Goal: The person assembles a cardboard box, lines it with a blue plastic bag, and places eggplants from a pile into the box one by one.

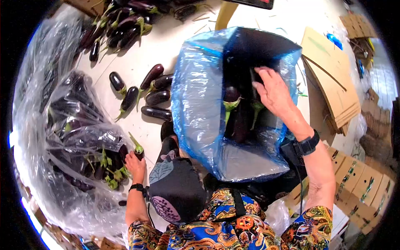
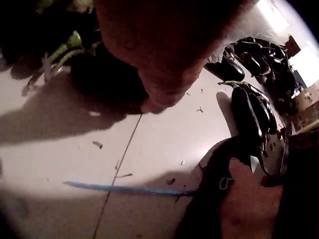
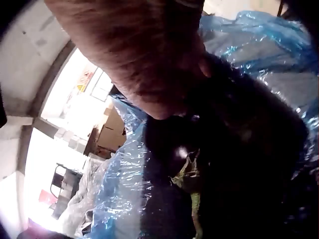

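At the edge of the clear plastic, the left hand [image 1: 136, 167] grips a dark eggplant [image 1: 140, 155] near its green stem, which points up and away. The left wrist view shows that hand [image 2: 159, 55] dark and close up, its grasp hidden. Inside the blue-lined box [image 1: 196, 96], the right hand [image 1: 276, 92] has its thumb and fingers bent against a dark eggplant [image 1: 253, 81] with its stem toward the body. Left of it lies another eggplant [image 1: 231, 93], stem likewise toward the body. In the right wrist view the hand [image 3: 149, 59] hides its fingertips.
Loose eggplants [image 1: 157, 97] lie on the white surface left of the box, with a larger pile [image 1: 129, 31] behind. Clear plastic [image 1: 37, 125] covers more eggplants at the left. Flat cardboard [image 1: 329, 71] leans at the right, beside stacked cartons [image 1: 362, 183].
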